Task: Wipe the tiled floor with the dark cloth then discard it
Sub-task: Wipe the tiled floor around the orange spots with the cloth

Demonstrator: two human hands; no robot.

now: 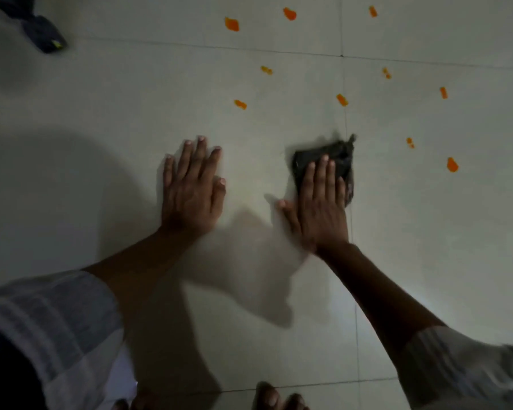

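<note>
The dark cloth point(336, 156) lies bunched on the pale tiled floor point(101, 119), beside a grout line. My right hand point(320, 208) presses flat on the cloth with straight fingers, covering its near half. My left hand point(191, 187) rests flat on the bare tile to the left of it, fingers spread and holding nothing. Several orange smears point(341, 99) dot the floor beyond and to the right of the cloth.
A dark blue object point(43, 34) lies on the floor at the far left. My bare toes point(274, 398) show at the bottom edge. White sleeves cover both upper arms. Bare tile stretches to the left and near side.
</note>
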